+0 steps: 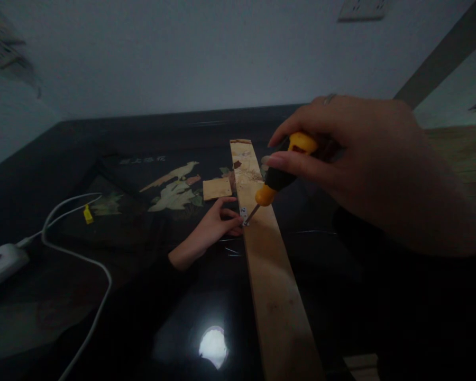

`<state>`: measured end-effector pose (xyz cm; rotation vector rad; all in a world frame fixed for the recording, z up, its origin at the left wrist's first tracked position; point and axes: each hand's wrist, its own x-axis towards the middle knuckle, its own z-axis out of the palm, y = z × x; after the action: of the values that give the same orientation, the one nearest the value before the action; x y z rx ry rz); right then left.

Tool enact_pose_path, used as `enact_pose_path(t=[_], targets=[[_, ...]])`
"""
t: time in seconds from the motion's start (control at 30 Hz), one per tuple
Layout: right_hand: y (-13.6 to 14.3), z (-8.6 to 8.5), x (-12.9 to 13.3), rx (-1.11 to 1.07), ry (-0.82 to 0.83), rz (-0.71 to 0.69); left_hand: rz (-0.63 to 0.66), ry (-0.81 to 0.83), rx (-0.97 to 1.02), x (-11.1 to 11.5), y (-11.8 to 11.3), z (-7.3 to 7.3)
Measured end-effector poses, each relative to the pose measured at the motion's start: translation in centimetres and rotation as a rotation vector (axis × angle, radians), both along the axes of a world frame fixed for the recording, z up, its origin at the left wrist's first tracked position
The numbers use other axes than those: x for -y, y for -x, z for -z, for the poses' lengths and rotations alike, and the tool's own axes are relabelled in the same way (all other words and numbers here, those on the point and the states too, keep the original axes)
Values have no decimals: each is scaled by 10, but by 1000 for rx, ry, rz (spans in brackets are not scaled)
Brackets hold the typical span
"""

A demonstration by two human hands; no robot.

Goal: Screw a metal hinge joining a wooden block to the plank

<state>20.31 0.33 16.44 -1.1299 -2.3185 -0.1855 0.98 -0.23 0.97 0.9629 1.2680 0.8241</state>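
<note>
A yellow-and-black screwdriver [278,172] is gripped in my right hand [365,153], closed round its handle and raised over the board. Its thin shaft slants down to the left, with the tip at a small metal bracket [244,213] on the left edge of a long wooden board [272,254]. From the left, my left hand [218,219] pinches at the bracket with bent fingers, close against the board's edge. Whether a screw sits under the tip is too small to tell. Several loose screws [233,253] lie just below my left hand.
A small square wood piece [217,189] lies left of the board on the dark glossy table [143,137]. A white cable [103,267] curls from a white power strip [3,263] at left, near a yellow tag [88,214]. A wall [206,58] stands behind the table.
</note>
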Motion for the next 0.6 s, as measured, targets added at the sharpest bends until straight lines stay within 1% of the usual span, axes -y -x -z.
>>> enact_pose_path(t=[0.13,0.2,0.3,0.43,0.53,0.6], targets=[[-8,-9,4,3,124,-163,-10,0,21,0,1,0],[-9,-11,6,11,154,-183,-8,1,22,0,1,0],[-7,-10,5,28,104,-130,-6,-9,23,0,1,0],[0,-3,2,16,10,-42,-4,-11,19,-1,1,2],[3,1,0,7,-9,34,-4,-10,4,-1,2,2],[3,2,-1,4,-3,52,-5,-11,0,0,2,2]])
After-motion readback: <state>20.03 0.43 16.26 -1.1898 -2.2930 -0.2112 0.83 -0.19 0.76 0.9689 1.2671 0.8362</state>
